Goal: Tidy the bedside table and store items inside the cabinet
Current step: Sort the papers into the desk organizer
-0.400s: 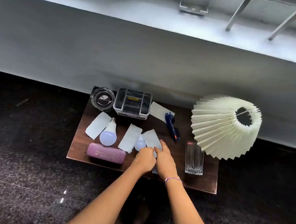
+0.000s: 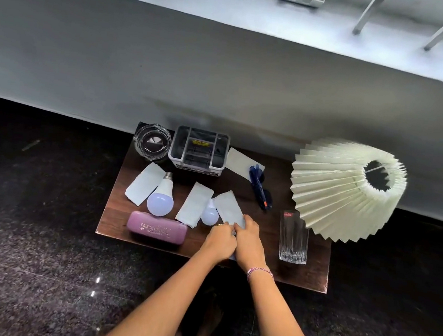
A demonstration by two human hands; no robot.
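Bedside table, seen from above. At its front, your right hand pinches the near end of 1 paper sheet; your left hand curls beside it, grip unclear. 1 small bulb lies just beside that sheet; a careless lift could nudge it rolling off the edge.

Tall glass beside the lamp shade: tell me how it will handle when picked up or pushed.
The tall glass looks narrow and upright, so a push near its rim would probably tip it. Its clear ribbed walls suggest real glass: likely fragile and fairly heavy. The ribs may aid grip.
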